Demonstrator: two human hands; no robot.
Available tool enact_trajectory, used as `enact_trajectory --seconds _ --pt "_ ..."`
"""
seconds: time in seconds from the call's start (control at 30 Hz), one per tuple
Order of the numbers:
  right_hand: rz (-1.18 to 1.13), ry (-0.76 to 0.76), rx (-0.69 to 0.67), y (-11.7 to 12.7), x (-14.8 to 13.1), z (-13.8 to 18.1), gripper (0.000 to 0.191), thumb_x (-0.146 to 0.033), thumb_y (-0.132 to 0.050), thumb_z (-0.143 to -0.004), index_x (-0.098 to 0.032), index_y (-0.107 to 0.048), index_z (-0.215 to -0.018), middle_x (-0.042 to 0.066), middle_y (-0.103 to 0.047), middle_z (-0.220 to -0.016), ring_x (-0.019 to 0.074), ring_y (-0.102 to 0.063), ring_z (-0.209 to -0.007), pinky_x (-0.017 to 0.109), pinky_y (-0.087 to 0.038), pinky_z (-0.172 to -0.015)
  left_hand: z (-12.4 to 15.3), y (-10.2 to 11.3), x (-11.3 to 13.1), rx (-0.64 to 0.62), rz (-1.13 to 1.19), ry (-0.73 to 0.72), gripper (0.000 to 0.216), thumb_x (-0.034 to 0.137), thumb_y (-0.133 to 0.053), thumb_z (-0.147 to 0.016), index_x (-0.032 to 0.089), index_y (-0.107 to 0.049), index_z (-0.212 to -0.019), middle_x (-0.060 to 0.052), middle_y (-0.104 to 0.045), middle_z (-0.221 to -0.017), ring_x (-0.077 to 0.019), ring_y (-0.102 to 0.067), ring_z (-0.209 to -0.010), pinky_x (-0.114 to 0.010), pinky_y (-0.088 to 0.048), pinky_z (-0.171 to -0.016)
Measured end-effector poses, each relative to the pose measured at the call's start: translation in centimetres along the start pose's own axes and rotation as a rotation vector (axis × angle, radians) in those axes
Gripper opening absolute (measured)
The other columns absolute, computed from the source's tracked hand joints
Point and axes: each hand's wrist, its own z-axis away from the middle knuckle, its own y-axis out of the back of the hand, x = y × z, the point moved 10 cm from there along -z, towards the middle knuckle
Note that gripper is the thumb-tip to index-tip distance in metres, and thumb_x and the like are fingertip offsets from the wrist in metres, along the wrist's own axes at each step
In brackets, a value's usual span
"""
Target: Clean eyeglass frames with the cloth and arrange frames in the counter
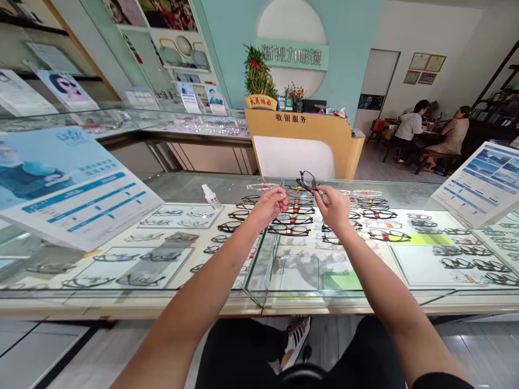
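Observation:
My right hand (334, 207) is closed on a pair of dark-framed glasses (307, 181), held just above the glass counter (263, 281). Close to its left, my left hand (271, 204) has its fingers curled in a pinch; what it holds, if anything, is too small to make out. Both hands hover over rows of spectacle frames (290, 219) laid out inside the case under the glass. A small white spray bottle (211, 196) lies on the counter to the left of my left hand.
A tilted blue and white display board (68, 186) stands on the counter at left, another board (482, 183) at right. Beyond is a yellow cashier desk (304, 140) with a plant (258, 78). Two people sit at a table (430, 135) at the far right.

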Motion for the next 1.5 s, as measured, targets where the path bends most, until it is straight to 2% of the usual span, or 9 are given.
enact_trajectory --seconds 0.3,0.43,0.5,0.63,0.73,0.9,1.07,1.23,1.5 --pt "0.014 0.111 -0.095 -1.2 -2.7 1.0 0.038 -0.039 -0.048 -0.115 -0.023 -0.079 -0.13 0.011 -0.085 -0.124 0.0248 -0.079 -0.113 0.031 -0.054 -0.097 0.7 -1.1 -1.7 -0.097 0.036 0.074 0.052 0.036 -0.098 -0.063 0.021 -0.049 -0.068 0.008 -0.043 -0.054 -0.0079 -0.046 -0.052 -0.022 -0.039 -0.054" --pt "0.01 0.12 -0.113 -1.4 -3.1 1.2 0.036 -0.041 -0.052 -0.113 -0.024 -0.081 -0.126 0.01 -0.086 -0.12 0.0243 -0.079 -0.11 0.03 -0.054 -0.095 1.0 -1.8 -2.0 -0.157 0.022 0.12 0.056 0.044 -0.101 -0.064 0.021 -0.05 -0.069 0.007 -0.045 -0.053 -0.0076 -0.043 -0.05 -0.023 -0.039 -0.054" --pt "-0.01 0.098 -0.105 -1.4 -2.9 1.2 0.034 -0.042 -0.055 -0.112 -0.024 -0.082 -0.123 0.009 -0.087 -0.114 0.0241 -0.079 -0.105 0.029 -0.055 -0.091 1.0 -1.8 -1.6 -0.153 0.017 0.099 0.059 0.051 -0.101 -0.067 0.021 -0.051 -0.07 0.007 -0.046 -0.054 -0.0078 -0.043 -0.051 -0.023 -0.04 -0.055" --pt "-0.057 0.032 -0.083 -1.4 -2.2 1.3 0.031 -0.044 -0.059 -0.108 -0.025 -0.081 -0.116 0.007 -0.087 -0.102 0.0232 -0.078 -0.092 0.028 -0.052 -0.081 0.9 -1.0 -0.2 -0.05 -0.034 -0.02 0.057 0.06 -0.098 -0.071 0.02 -0.057 -0.075 0.003 -0.055 -0.065 -0.01 -0.052 -0.059 -0.024 -0.044 -0.058" --pt "-0.073 -0.003 -0.088 -1.5 -2.0 1.4 0.028 -0.044 -0.061 -0.107 -0.025 -0.08 -0.113 0.005 -0.086 -0.1 0.0228 -0.078 -0.088 0.028 -0.05 -0.079 1.0 -0.5 0.7 0.012 -0.105 -0.103 0.051 0.056 -0.097 -0.071 0.02 -0.062 -0.078 0.002 -0.06 -0.071 -0.0112 -0.056 -0.065 -0.023 -0.046 -0.06" --pt "-0.076 -0.03 -0.124 -1.6 -1.9 1.4 0.026 -0.043 -0.06 -0.106 -0.026 -0.079 -0.112 0.004 -0.085 -0.098 0.0226 -0.078 -0.087 0.028 -0.049 -0.077 0.9 -0.2 1.2 0.063 -0.204 -0.156 0.036 0.044 -0.093 -0.07 0.021 -0.065 -0.075 0.004 -0.057 -0.065 -0.0122 -0.054 -0.064 -0.024 -0.045 -0.061" --pt "-0.128 -0.05 -0.142 -1.8 -1.8 1.3 0.025 -0.043 -0.061 -0.104 -0.025 -0.078 -0.109 0.003 -0.083 -0.091 0.0219 -0.075 -0.081 0.028 -0.047 -0.075 1.1 -0.7 1.6 0.049 -0.281 -0.179 0.028 0.038 -0.09 -0.069 0.021 -0.068 -0.073 0.004 -0.057 -0.061 -0.0124 -0.052 -0.062 -0.026 -0.044 -0.062" --pt "-0.191 -0.074 -0.164 -2.0 -1.5 1.3 0.023 -0.044 -0.061 -0.103 -0.026 -0.076 -0.103 -0.001 -0.076 -0.076 0.0199 -0.068 -0.07 0.028 -0.044 -0.069 1.6 -1.4 2.1 0.0 -0.34 -0.202 0.027 0.039 -0.089 -0.075 0.021 -0.071 -0.079 0.003 -0.061 -0.065 -0.0139 -0.054 -0.064 -0.027 -0.046 -0.065" --pt "-0.233 -0.062 -0.182 -2.2 -1.6 1.3 0.022 -0.043 -0.063 -0.102 -0.026 -0.076 -0.101 -0.001 -0.075 -0.074 0.0184 -0.065 -0.066 0.027 -0.041 -0.066 1.8 -1.8 2.4 -0.004 -0.36 -0.25 0.046 0.049 -0.099 -0.068 0.02 -0.063 -0.072 0.003 -0.062 -0.067 -0.013 -0.055 -0.065 -0.026 -0.046 -0.065"
